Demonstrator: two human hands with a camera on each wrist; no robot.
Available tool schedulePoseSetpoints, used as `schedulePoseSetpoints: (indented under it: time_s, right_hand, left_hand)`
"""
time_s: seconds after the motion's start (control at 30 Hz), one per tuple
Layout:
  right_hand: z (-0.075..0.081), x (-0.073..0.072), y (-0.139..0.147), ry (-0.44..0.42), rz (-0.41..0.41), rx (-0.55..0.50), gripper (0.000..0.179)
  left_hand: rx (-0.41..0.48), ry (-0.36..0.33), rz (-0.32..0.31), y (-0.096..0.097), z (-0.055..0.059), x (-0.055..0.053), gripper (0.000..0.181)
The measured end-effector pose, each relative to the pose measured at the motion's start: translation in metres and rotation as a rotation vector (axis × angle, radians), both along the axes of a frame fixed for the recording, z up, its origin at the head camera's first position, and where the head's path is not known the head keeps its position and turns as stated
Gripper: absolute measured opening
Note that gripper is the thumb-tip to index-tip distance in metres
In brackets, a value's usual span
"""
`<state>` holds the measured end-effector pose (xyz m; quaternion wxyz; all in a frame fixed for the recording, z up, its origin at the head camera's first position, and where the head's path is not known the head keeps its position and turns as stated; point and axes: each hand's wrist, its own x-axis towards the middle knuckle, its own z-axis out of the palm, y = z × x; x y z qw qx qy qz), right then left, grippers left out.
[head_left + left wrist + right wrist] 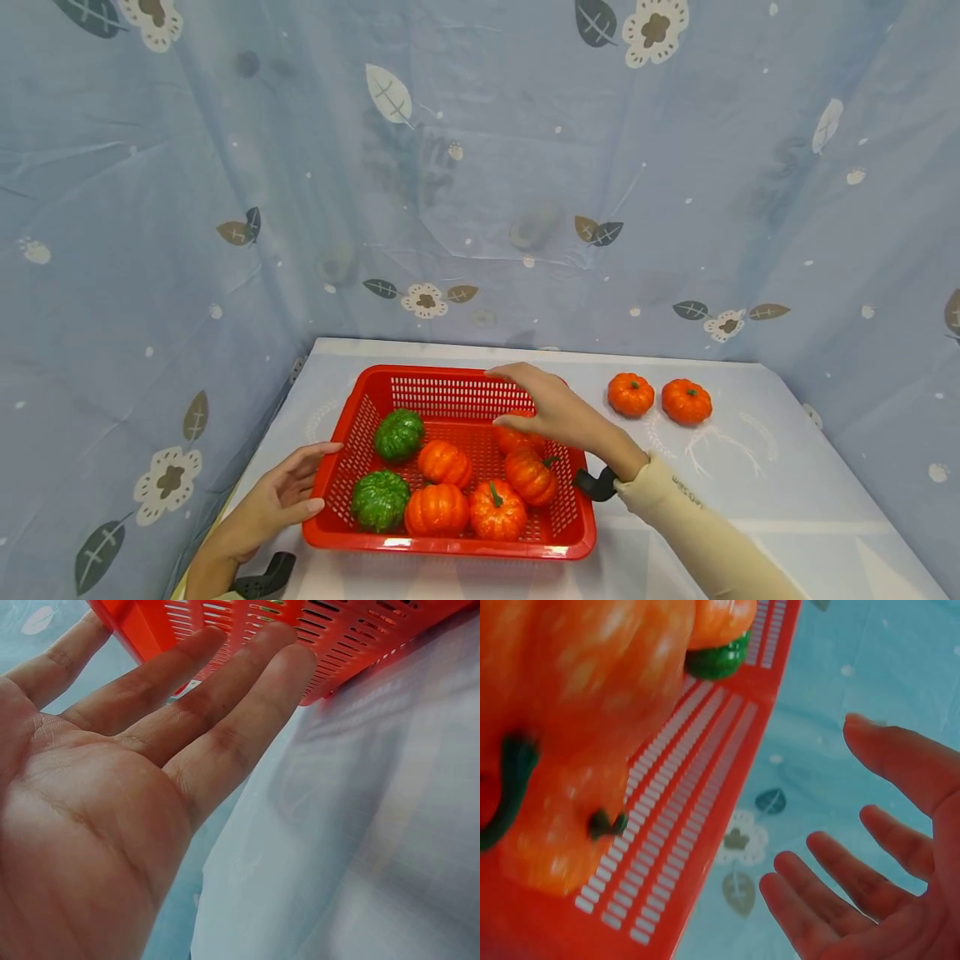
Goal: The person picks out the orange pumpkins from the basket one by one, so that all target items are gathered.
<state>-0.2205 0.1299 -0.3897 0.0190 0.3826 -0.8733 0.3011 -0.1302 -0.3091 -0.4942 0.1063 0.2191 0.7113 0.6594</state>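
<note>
Hiding part of one pumpkin, the right hand gapes wide, left hand likewise, two pumpkins outside the red basket.

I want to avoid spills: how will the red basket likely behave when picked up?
The red basket itself is probably light, given its slotted walls. Those shiny, plastic-looking sides may flex slightly. The orange pumpkins inside could roll if it tilts, being rounded, with bare basket floor beside them.
</note>
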Motion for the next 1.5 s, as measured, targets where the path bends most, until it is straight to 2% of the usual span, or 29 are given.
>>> schedulePoseSetpoints:
  time_s: [0.3, 0.5, 0.7, 0.9, 1.1, 1.3, 1.5]
  right_hand:
    - [-0.003, 0.008, -0.032, -0.081, 0.124, 0.115, 0.067]
    - [-0.01, 0.012, -0.051, -0.067, 0.216, 0.202, 0.063]
    - [-0.014, 0.015, -0.065, -0.107, 0.303, 0.268, 0.06]
    - [-0.019, 0.015, -0.073, -0.116, 0.37, 0.383, 0.046]
    - [-0.02, 0.012, -0.075, -0.08, 0.324, 0.409, 0.038]
    - [-0.017, 0.008, -0.076, -0.124, 0.242, 0.422, 0.041]
    - [-0.018, 0.004, -0.073, -0.144, 0.174, 0.476, 0.051]
  left_hand:
    - [-0.037, -0.036, 0.046, 0.001, 0.002, -0.001, 0.063]
    - [-0.025, -0.024, 0.026, 0.001, 0.002, -0.001, 0.064]
    - [-0.014, -0.009, 0.005, 0.0, 0.001, -0.001, 0.063]
    - [-0.007, -0.003, 0.005, 0.001, -0.001, -0.001, 0.063]
    - [-0.003, -0.026, 0.001, 0.001, -0.001, 0.0, 0.064]
    - [-0.009, -0.034, 0.005, 0.0, -0.001, 0.0, 0.065]
    - [-0.004, -0.034, 0.002, 0.0, -0.001, 0.0, 0.065]
